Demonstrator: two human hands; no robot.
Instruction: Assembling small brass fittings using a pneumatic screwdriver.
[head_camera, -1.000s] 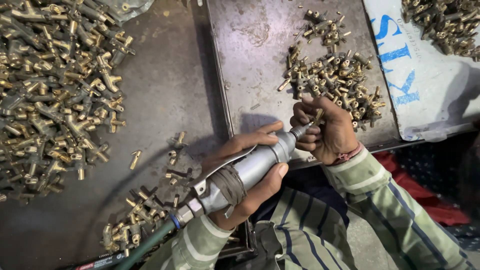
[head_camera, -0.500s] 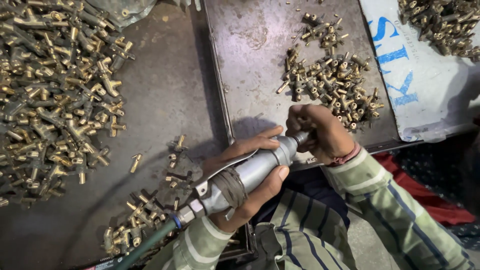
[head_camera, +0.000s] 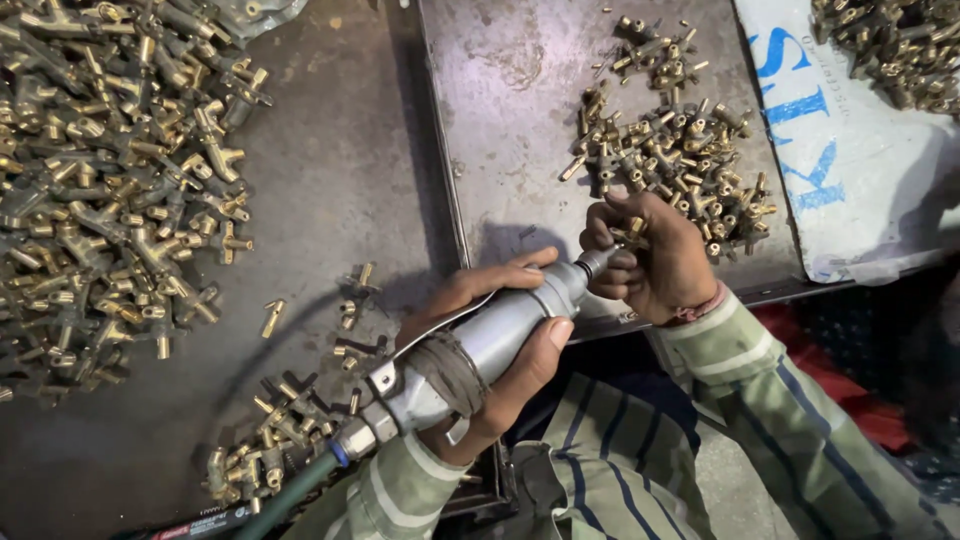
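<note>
Left hand (head_camera: 500, 345) wrapped in fist-grip, thumb up — right hand (head_camera: 650, 255) curled, fingertips pinched, wrists close.

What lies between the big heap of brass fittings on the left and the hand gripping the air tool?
In the head view, a few loose brass fittings lie on the dark metal tabletop between the big heap and the left hand holding the air tool.
</note>
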